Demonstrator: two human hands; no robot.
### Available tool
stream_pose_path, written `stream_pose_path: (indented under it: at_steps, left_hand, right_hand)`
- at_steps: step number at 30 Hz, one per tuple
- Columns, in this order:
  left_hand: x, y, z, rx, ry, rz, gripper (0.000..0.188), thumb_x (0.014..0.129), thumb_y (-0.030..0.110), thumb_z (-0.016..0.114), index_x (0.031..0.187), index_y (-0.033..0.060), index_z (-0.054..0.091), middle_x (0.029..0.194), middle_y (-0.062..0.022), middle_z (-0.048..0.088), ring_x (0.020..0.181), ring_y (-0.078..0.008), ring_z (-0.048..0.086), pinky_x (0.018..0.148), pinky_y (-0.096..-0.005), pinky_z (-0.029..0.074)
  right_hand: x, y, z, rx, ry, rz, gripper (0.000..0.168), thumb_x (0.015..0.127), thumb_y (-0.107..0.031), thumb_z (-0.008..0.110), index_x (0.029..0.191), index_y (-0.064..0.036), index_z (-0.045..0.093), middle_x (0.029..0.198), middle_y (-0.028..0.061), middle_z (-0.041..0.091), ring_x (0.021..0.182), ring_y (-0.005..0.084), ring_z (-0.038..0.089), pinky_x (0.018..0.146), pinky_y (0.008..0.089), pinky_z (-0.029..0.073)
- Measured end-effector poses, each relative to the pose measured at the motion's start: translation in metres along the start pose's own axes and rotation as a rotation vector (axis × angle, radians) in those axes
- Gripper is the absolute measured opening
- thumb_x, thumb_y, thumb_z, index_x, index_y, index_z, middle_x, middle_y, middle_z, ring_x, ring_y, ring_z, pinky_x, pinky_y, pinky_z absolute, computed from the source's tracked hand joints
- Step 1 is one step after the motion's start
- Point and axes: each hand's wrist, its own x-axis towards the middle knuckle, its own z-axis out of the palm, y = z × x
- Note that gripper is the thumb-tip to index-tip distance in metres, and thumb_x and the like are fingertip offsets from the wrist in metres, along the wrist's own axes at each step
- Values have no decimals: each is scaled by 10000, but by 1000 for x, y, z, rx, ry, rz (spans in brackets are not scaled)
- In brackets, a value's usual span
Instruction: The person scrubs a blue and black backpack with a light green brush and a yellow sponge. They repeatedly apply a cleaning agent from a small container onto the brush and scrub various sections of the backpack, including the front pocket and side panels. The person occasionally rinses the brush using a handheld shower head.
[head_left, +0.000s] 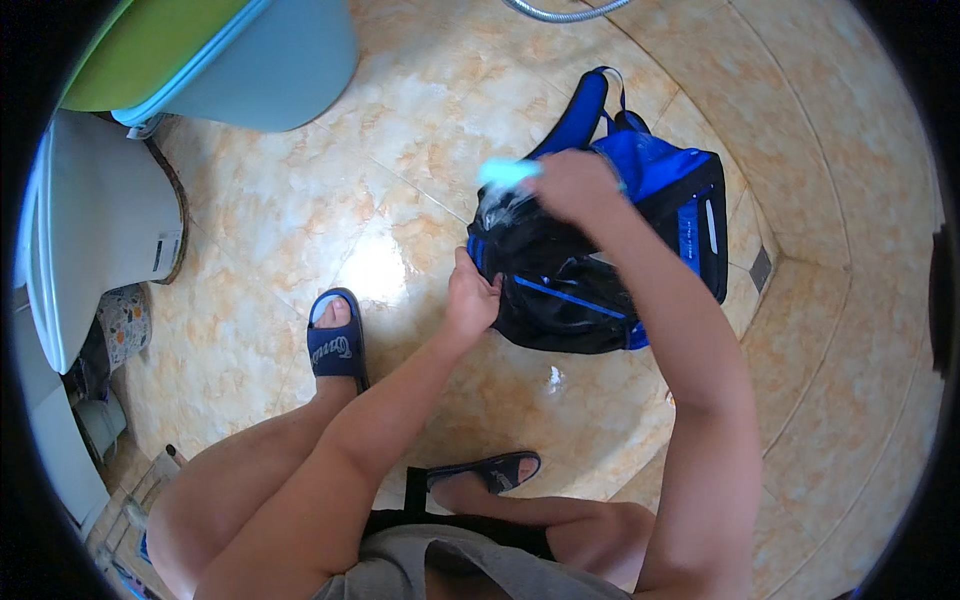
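A blue and black backpack (540, 255) lies on the tiled floor in front of me, its padded shoulder strap (574, 116) stretching away at the far side. My left hand (474, 294) grips the bag's near left edge, thumb on top. In my right hand (577, 186) is a light-blue brush (510, 172), blurred by motion, with pale translucent bristles over the bag's black fabric. The black surface looks wet and shiny. My right forearm hides part of the bag's middle.
At upper left stand a light-blue tub (277, 67) and a green basin (161, 45). A white toilet (112, 202) and a speckled bin (126, 322) are on the left. A metal hose (566, 15) hangs at the top. Right of the bag are a floor drain (760, 268) and tiled walls.
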Motion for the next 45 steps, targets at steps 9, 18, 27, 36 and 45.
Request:
stream_pose_path:
  at_steps: [9,18,27,36,45]
  left_hand:
    - [9,2,-5,-63,-17,-87,513,714,8,747,1098,-36,410,836,-245,619,806,-379,635,716,-412,506]
    - [19,-46,16,-414,-101,-133,582,693,-1,776,1173,-18,447,1050,-177,634,968,-277,626,873,-364,484]
    - [9,30,-15,-74,80,214,743,628,-41,789,1214,-9,334,1200,-234,398,1150,-375,449,993,-415,381]
    - [-7,47,-20,220,49,447,402,712,-88,637,1078,28,517,1072,-192,465,992,-397,458,870,-461,388]
    - [-2,49,-23,49,73,371,273,805,-54,599,1059,21,534,950,-180,560,929,-390,552,802,-429,456]
  right_hand:
    - [-52,17,-8,119,-27,274,464,883,-492,554,864,-39,653,832,190,676,788,357,667,708,478,526]
    - [-95,-26,19,141,-11,220,456,899,-468,548,908,-19,628,796,213,672,765,359,675,674,482,533]
    - [-125,-40,20,162,10,222,442,897,-458,562,875,-21,628,755,198,668,719,362,672,620,462,540]
    - [-129,-23,53,521,360,739,495,843,-464,658,879,27,603,775,212,668,720,376,660,631,442,507]
    - [-107,-70,113,1531,891,766,305,777,-209,766,795,57,616,678,102,644,599,179,589,588,333,465]
